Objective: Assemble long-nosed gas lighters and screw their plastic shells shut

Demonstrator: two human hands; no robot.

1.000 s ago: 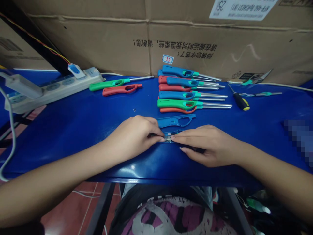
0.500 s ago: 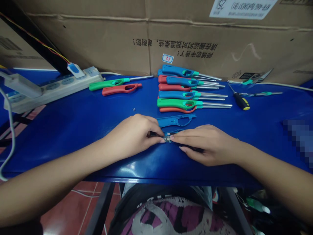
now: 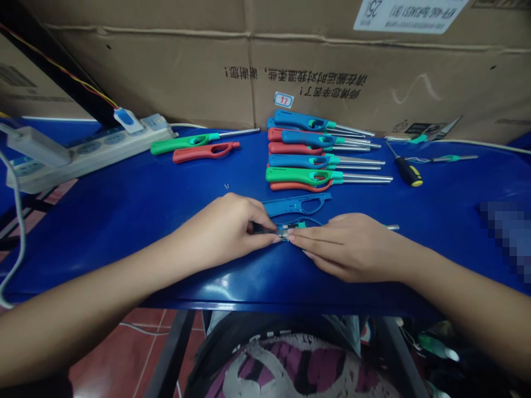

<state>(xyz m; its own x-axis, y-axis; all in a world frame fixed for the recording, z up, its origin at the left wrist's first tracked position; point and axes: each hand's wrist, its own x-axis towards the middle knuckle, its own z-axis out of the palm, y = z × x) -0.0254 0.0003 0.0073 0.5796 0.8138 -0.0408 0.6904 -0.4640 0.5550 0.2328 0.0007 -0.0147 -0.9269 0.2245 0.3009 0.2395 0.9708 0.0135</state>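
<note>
My left hand (image 3: 238, 225) pinches a small clear lighter fuel tank (image 3: 284, 234) between thumb and fingers; most of the tank is hidden by them. From the other side, my right hand (image 3: 354, 246) presses its closed fingertips against the tank's exposed end, with the thumb lower down. Just behind the fingertips shows part of an opened blue lighter with a teal trigger piece (image 3: 302, 224). Its metal tube (image 3: 392, 227) emerges past my right wrist. A blue half shell (image 3: 290, 205) lies right behind, its inside facing up.
Several assembled stick lighters (image 3: 305, 176) are stacked at the back. Left of them lie a green lighter (image 3: 182, 143) and a red handle (image 3: 203, 152), near a power strip (image 3: 116, 141). Two small screws (image 3: 226, 186) and a screwdriver (image 3: 409, 170) lie on the blue table (image 3: 166, 199).
My right hand has shifted slightly, its fingers lying flatter against the tank's end. More of the teal piece and the metal tube now shows. The left hand keeps its hold.
</note>
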